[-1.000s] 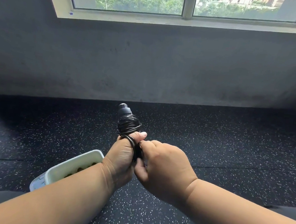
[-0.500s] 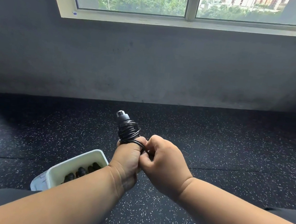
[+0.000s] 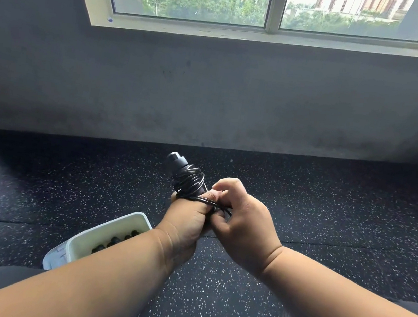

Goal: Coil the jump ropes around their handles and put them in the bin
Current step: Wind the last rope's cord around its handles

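In the head view, a black cylindrical jump rope handle (image 3: 179, 166) wrapped in thin black cord (image 3: 190, 181) is gripped upright by the left hand (image 3: 188, 219), fingers curled round its lower part, which is hidden inside the fist. A loop of the cord is passed over the left thumb and pinched by the curled fingers of the right hand (image 3: 240, 227), which touches the left. Below and left of the handle, a white rectangular plastic bin (image 3: 102, 234) is seen on the black speckled rubber floor (image 3: 328, 214), partly covered by the left forearm; dark rounded items inside it are hard to make out.
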Demonstrator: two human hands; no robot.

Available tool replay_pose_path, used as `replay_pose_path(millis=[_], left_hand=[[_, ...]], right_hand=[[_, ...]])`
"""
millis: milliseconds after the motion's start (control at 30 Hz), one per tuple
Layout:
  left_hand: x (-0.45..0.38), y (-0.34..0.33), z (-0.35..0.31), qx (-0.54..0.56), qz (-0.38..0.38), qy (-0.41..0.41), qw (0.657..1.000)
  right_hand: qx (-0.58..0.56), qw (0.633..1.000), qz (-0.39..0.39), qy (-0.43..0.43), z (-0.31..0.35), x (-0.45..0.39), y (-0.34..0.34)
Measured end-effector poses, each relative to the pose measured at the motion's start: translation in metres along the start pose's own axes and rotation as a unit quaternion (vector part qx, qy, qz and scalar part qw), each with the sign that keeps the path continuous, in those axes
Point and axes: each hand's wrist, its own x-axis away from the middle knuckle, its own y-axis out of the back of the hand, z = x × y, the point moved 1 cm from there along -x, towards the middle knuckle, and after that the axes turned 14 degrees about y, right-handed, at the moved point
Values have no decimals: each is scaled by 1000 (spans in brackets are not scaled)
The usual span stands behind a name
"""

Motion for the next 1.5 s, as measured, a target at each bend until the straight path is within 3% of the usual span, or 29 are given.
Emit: replay_pose_path(millis=[300,600,800,1000,1233,1500], left_hand=[[2,-4,-19,9,41,-15,999],[-3,9,-19,4,35,-47,998],[-5,10,-13,-15,-69,-101,992],[-4,10,-27,-20,-15,-97,995],[-2,10,-32,-33,106,-63,992],[-9,2,-28,-1,41,-52,998]], right_hand=[[-192,977,-38,-81,-3,-17,10],[-305,938,-22,-164,-5,-21,1],[-328,923,-18,-199,-4,-15,-11],[-362,913,-39,-184,-3,-23,-5],[-349,917,-26,-190,-6,-21,-3],[-342,913,-25,-220,-11,-23,-2]])
